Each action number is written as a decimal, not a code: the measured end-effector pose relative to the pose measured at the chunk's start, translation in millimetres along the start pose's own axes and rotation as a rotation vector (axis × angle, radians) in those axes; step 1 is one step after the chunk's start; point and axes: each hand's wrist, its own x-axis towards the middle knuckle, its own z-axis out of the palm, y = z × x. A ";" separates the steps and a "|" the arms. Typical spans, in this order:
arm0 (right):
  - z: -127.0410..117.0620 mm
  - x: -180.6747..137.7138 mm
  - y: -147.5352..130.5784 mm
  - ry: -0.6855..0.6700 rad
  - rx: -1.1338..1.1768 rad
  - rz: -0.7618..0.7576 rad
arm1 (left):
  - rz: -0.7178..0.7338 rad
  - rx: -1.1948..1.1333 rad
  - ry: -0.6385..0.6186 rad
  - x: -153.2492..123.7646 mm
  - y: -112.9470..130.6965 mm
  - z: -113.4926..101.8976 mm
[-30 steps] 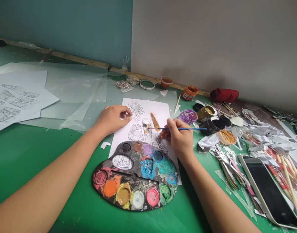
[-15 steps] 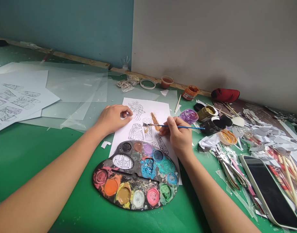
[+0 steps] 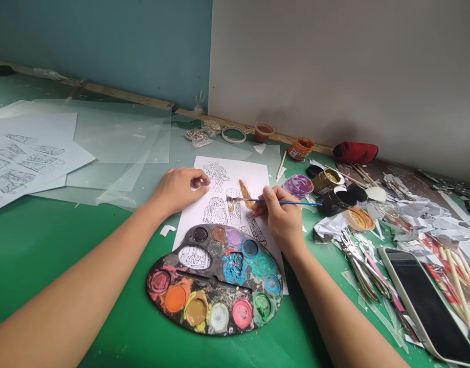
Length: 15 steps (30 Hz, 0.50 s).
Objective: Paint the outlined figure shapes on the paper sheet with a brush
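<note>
A white sheet with black line drawings lies on the green table. My left hand rests on the sheet's left edge, fingers curled and pressing it down. My right hand pinches a thin blue paintbrush; its bristle tip sits on a narrow figure partly painted gold-brown in the middle of the sheet. A dark oval palette with many coloured paint wells lies over the sheet's near edge, just below both hands.
Open paint pots, purple, gold, black and orange, stand right of the sheet. Paper scraps, pliers, sticks and a phone crowd the right side. Clear film and printed sheets lie at left.
The brush tip has shifted slightly on the gold-brown figure, and the right hand moved a little with it. The left hand has stayed put.
</note>
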 end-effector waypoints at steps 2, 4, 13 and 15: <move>-0.4 0.0 1.2 -0.004 -0.017 -0.002 | 0.002 0.000 0.001 0.0 0.4 -0.1; -0.8 0.2 2.2 -0.007 -0.012 -0.002 | 0.006 0.003 0.002 0.2 0.5 -0.1; -0.8 0.5 2.3 -0.018 -0.005 -0.018 | 0.013 0.002 0.003 -1.1 0.0 -0.7; -0.4 0.5 2.0 -0.022 -0.002 -0.023 | 0.013 0.003 0.005 -1.1 0.7 -1.1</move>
